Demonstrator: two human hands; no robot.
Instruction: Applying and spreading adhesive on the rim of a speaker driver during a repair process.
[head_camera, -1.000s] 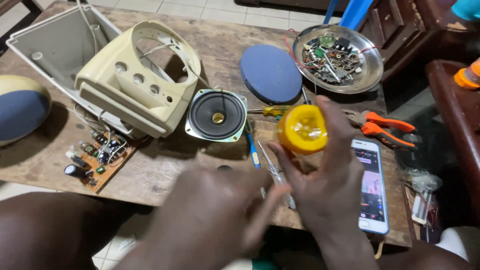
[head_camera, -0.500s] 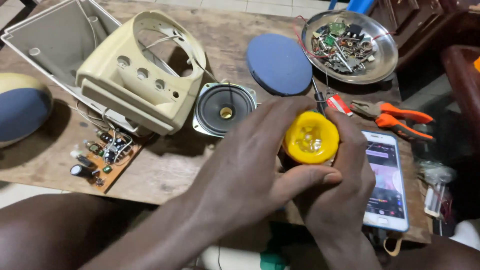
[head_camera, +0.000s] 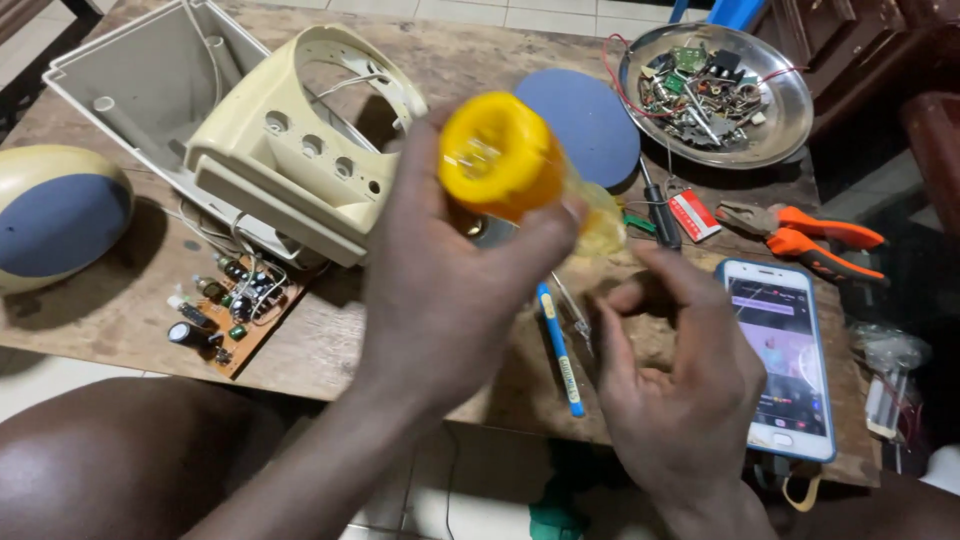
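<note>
My left hand (head_camera: 440, 290) is raised over the middle of the wooden table (head_camera: 120, 310) and is shut on a yellow screwdriver handle (head_camera: 500, 160), whose butt end points at the camera. The handle's paler, see-through front part (head_camera: 600, 225) sticks out past my fingers to the right. My right hand (head_camera: 680, 390) hovers just below and to the right of it with its fingers loosely curled and apart, holding nothing. The tool's shaft is hidden.
A cream plastic housing (head_camera: 300, 170) and a grey shell (head_camera: 130, 80) lie at the left, with a circuit board (head_camera: 235, 315) and an oval cream-and-blue cover (head_camera: 55, 215). Also present: a blue disc (head_camera: 590, 115), metal bowl of parts (head_camera: 790, 95), orange pliers (head_camera: 815, 240), phone (head_camera: 780, 350), blue pen (head_camera: 560, 350).
My left hand has taken over the yellow handle and lifted it up and to the left. My right hand has let go and dropped lower right. The camera view has shifted.
</note>
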